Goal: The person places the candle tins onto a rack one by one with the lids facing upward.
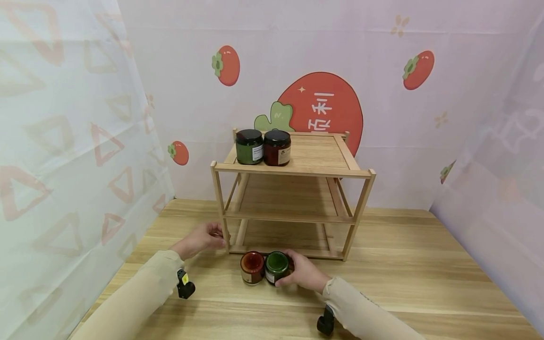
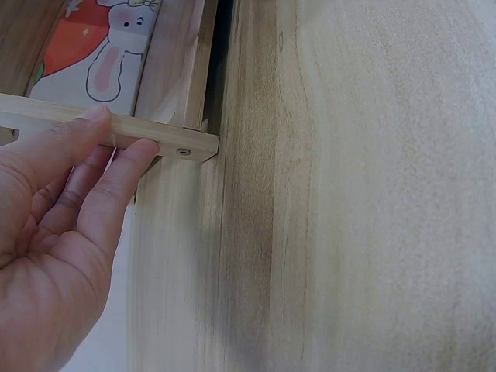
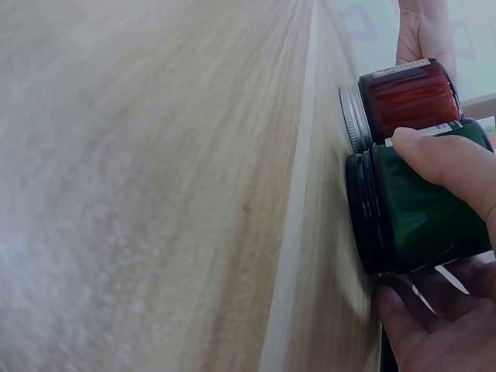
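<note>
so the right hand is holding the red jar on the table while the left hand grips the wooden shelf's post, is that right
Not quite: the right hand is holding the green jar, not the red jar beside it, as the right wrist view shows.

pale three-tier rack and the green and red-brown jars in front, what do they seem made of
Pale three-tier rack: wood or bamboo, satin, showing grain.
Dark green round jar: translucent glass or plastic, glossy highlights; black lid, material unclear.
Red-brown round jar: similarly shiny; its silvery, ridged lid looks like metal.
</note>
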Tool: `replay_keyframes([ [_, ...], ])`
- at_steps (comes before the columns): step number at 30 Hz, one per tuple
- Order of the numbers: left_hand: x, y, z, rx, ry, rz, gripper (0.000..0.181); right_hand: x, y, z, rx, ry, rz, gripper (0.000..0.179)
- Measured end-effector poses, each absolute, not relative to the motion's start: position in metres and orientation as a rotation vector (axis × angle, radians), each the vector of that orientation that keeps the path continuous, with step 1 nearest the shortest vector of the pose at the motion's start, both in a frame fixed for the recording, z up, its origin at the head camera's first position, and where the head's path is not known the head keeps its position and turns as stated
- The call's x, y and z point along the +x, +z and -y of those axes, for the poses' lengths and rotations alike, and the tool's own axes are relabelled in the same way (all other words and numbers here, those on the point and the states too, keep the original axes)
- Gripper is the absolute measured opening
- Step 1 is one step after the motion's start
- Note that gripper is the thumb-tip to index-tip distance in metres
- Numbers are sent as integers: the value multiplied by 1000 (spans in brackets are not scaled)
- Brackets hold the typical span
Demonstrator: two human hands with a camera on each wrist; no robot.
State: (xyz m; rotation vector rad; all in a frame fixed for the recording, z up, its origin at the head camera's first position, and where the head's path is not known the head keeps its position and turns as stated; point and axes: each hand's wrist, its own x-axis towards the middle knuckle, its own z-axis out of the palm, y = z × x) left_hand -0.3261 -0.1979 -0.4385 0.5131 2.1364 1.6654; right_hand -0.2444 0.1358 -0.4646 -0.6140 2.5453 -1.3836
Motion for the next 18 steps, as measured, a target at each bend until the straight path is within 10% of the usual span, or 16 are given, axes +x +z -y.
replay_keyframes([
  [18, -326, -439, 198, 525, 1673, -2132, 31, -246, -467, -136, -611, -1325, -2557, 80],
])
